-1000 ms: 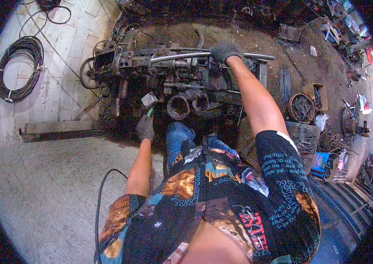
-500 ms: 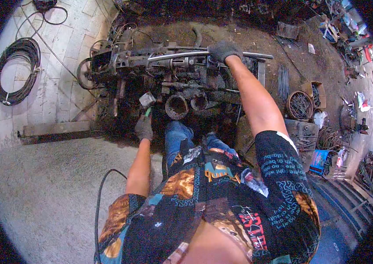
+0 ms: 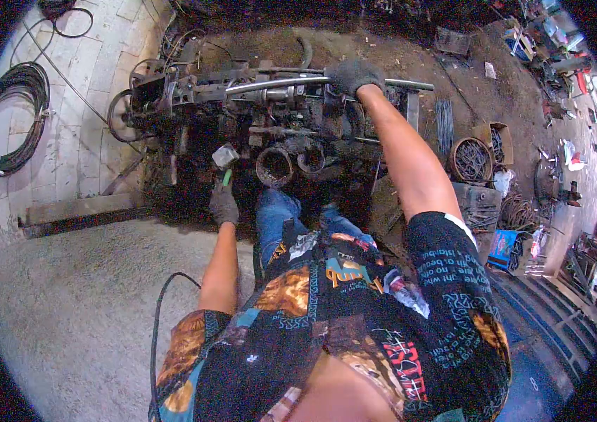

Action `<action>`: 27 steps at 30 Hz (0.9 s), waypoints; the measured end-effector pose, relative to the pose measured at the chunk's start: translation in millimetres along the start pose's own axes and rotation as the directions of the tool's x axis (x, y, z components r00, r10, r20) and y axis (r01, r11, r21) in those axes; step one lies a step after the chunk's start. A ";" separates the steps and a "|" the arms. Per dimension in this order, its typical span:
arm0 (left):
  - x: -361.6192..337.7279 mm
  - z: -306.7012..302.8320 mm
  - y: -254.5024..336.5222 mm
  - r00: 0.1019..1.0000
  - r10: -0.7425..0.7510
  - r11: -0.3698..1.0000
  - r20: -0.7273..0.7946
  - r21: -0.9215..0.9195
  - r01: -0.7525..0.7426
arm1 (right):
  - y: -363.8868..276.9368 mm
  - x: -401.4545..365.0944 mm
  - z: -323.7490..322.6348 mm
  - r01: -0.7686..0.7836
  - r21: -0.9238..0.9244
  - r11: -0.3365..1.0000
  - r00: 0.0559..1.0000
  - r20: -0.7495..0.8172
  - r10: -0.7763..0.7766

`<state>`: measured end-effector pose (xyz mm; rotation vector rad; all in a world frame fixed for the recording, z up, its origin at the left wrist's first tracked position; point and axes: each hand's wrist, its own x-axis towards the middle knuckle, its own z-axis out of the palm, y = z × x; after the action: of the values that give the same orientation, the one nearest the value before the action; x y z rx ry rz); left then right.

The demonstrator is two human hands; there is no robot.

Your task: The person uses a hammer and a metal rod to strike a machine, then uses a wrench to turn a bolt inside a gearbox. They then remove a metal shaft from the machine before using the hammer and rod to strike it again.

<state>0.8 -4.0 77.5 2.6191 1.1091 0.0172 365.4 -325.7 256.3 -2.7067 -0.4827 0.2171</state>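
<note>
In my gloved left hand (image 3: 224,205), low on the left in front of the machine, is a hammer with a blocky metal head (image 3: 225,155) and a green handle (image 3: 227,177); the fingers are wrapped round it. My gloved right hand (image 3: 354,77) is closed over a long metal rod (image 3: 277,84), which lies nearly level across the top of a greasy machine (image 3: 242,109). Two round pipe openings, one of them a rusty pipe (image 3: 274,167), face me below the rod. The hammer head is left of that pipe.
A coil of black cable (image 3: 13,119) lies on pale slabs at the left, near a wooden beam (image 3: 84,208). At the right are a round container of metal pieces (image 3: 471,159), a cardboard box (image 3: 499,143) and a bundle of thin rods (image 3: 445,125). A black hose (image 3: 160,330) runs beside me.
The whole view has shifted slightly, with the machine and surroundings appearing a little further left. The hammer head has turned slightly. Both hands keep their grips.
</note>
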 end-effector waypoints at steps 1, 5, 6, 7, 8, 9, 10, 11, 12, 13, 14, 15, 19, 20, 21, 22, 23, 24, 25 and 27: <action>2.3 4.7 -5.6 0.999 0.052 0.994 0.003 0.099 -0.052 | 2.5 0.3 1.2 0.076 -0.033 0.997 0.997 0.029 -0.075; 4.3 16.4 -11.9 0.973 -0.212 0.977 0.092 0.010 0.212 | 19.4 15.7 30.7 -0.004 -0.030 1.000 1.000 0.011 0.004; 0.1 10.1 -9.1 0.990 -0.112 0.991 0.080 0.082 0.105 | 24.4 22.2 41.2 -0.055 -0.077 0.995 0.998 0.010 0.056; -3.8 7.5 -6.9 0.997 -0.009 0.988 0.076 0.152 -0.003 | 27.8 25.6 48.8 -0.105 -0.125 0.987 0.994 0.006 0.107; -4.6 17.1 -16.6 0.996 -0.011 0.989 0.091 0.148 -0.002 | 21.7 19.6 39.4 -0.110 -0.136 0.985 0.993 0.015 0.113; -3.6 25.6 -27.0 0.998 -0.004 0.993 0.060 0.116 -0.003 | 17.1 13.5 28.4 -0.080 -0.096 0.992 0.997 -0.011 0.079; -5.2 27.4 -26.9 1.000 0.001 0.996 0.028 0.084 -0.003 | 13.6 9.5 22.5 -0.047 -0.057 0.997 0.998 -0.037 0.045; -7.1 29.6 -26.0 0.999 -0.005 0.997 0.042 0.081 0.001 | 17.9 12.4 28.9 -0.050 -0.066 0.997 0.999 -0.025 0.048; -7.9 30.2 -26.1 0.998 -0.020 0.997 0.060 0.079 0.016 | 23.3 16.4 36.2 -0.020 -0.117 0.993 1.000 -0.024 0.017; -8.8 28.4 -21.6 0.996 -0.036 0.997 0.078 0.077 0.030 | 28.1 19.7 42.2 0.011 -0.167 0.986 1.000 -0.022 -0.015; -9.4 31.2 -21.8 0.995 -0.042 0.997 0.093 0.075 0.035 | 18.7 17.7 31.6 0.009 -0.175 0.985 1.000 -0.009 -0.010; -10.0 33.1 -23.3 0.994 -0.074 0.995 0.083 0.072 0.068 | 10.3 14.5 19.8 -0.041 -0.208 0.977 0.993 0.104 0.064; 24.2 127.2 -113.0 0.939 0.114 0.926 0.323 0.308 -0.219 | 1.6 0.4 11.4 -0.127 -0.129 0.983 0.990 0.041 0.133; 42.9 156.4 -136.1 0.871 0.195 0.837 0.452 0.386 -0.387 | 10.8 4.8 18.1 -0.134 -0.132 0.982 0.989 0.046 0.141; 64.3 190.1 -147.0 0.776 0.251 0.715 0.579 0.430 -0.551 | 25.4 10.0 29.3 -0.090 -0.156 0.984 0.991 0.084 0.104; 70.5 216.2 -169.7 0.662 0.277 0.566 0.697 0.438 -0.699 | 34.1 13.9 37.0 -0.045 -0.178 0.983 0.990 0.122 0.067; 83.3 223.9 -160.2 0.652 0.283 0.562 0.703 0.430 -0.707 | 33.5 13.6 36.0 -0.056 -0.182 0.982 0.989 0.124 0.079; 96.6 231.0 -147.9 0.644 0.144 0.582 0.751 0.463 -0.669 | 33.1 12.2 33.4 -0.016 -0.227 0.974 0.992 0.120 0.044; 102.7 237.0 -138.4 0.620 0.002 0.595 0.784 0.498 -0.631 | 32.1 10.8 30.1 0.025 -0.274 0.962 0.993 0.119 0.008; 105.6 230.7 -111.8 0.633 0.085 0.640 0.769 0.445 -0.626 | 28.9 11.8 28.1 -0.028 -0.253 0.967 0.993 0.108 0.057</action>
<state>25.5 82.8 -184.6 2.9318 0.2306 -1.4513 379.0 -337.0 218.2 -2.9660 -0.5163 0.3455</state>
